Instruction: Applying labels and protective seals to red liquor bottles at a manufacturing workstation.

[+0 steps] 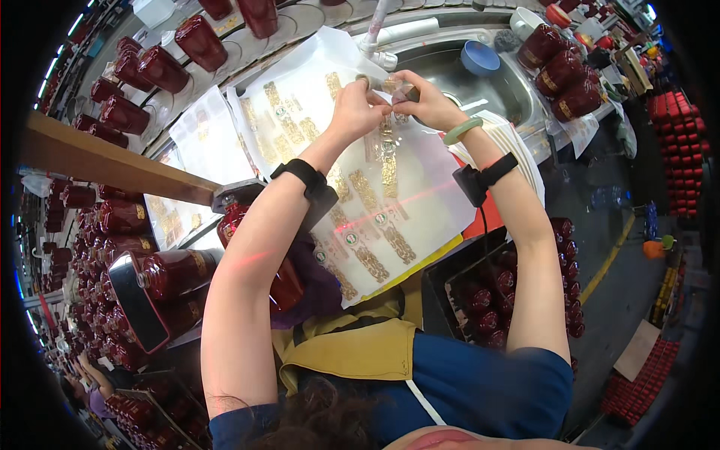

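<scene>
A large white sheet (300, 180) with rows of gold decals (365, 187) and small green round marks lies wet and shiny in front of me. Over its far right part my left hand (361, 109) and my right hand (427, 103) meet, thumbs and fingers pinched together. A gold decal strip (388, 161) runs toward me from just below the fingertips. Gold bits show right at the pinch, but what the fingers hold is too small to make out. A green bangle (462, 131) and a black strap device (486, 178) sit on my right wrist; another device (307, 184) is on my left.
A steel sink (442, 64) with a blue bowl (480, 58) and a tap (377, 45) lies beyond my hands. Dark red bottles (161, 69) stand at the far left; more bottles (176, 274) crowd the left. A wooden beam (112, 154) juts in there. Bottle crates (480, 300) stand right.
</scene>
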The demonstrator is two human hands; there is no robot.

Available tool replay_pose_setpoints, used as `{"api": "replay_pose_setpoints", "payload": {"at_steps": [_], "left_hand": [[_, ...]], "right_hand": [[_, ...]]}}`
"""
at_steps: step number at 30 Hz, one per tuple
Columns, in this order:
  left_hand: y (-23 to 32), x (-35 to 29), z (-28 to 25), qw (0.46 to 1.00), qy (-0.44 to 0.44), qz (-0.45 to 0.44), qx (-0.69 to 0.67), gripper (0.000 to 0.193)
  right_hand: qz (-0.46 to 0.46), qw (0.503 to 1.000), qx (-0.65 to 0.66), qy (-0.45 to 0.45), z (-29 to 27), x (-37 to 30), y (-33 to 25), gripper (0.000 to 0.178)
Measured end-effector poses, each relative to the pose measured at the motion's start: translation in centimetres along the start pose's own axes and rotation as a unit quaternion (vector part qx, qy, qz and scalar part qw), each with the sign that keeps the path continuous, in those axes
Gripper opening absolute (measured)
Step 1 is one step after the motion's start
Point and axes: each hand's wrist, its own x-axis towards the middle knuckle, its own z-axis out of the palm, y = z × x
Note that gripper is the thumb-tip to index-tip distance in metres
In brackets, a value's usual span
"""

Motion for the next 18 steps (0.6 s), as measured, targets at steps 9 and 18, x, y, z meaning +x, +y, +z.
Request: {"api": "replay_pose_setpoints", "payload": {"at_steps": [9,18], "left_hand": [[0.6,-0.3,-0.5,1.0,-0.005,0.005,-0.017,0.032],[-0.5,-0.4,-0.9,0.999,-0.014,-0.03,-0.038,0.036]], "right_hand": [[0.002,0.998,0.058,-0.003,0.2,-0.7,-0.8,0.051],[-0.004,0.979,0.204,-0.01,-0.6,-1.7,-2.7,0.054]]}}
